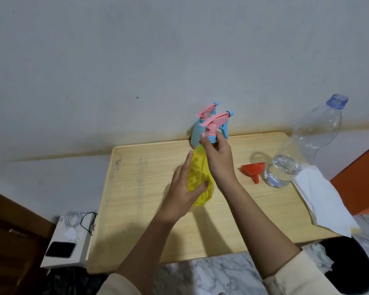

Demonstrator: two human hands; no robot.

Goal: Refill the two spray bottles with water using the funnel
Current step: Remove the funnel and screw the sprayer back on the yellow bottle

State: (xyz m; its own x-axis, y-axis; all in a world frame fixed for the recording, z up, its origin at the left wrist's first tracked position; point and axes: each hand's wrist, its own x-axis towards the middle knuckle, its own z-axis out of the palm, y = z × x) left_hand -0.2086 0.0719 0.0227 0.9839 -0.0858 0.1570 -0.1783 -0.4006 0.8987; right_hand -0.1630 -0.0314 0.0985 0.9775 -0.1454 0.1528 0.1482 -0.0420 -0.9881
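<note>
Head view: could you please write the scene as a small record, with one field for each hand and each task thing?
left hand: holds the body of the yellow spray bottle
right hand: grips that bottle's neck, under its pink spray head
blue spray bottle: upright behind, head on
funnel: red, on the table, in no bottle
water bottle: clear, right of funnel, water low
white cloth: beside water bottle

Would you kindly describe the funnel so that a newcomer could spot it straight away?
Start at the pale wooden table against the wall. Towards its right side, between the yellow spray bottle and the big clear water bottle, sits the funnel. It is the only red thing on the table, small and cone-shaped.
</note>
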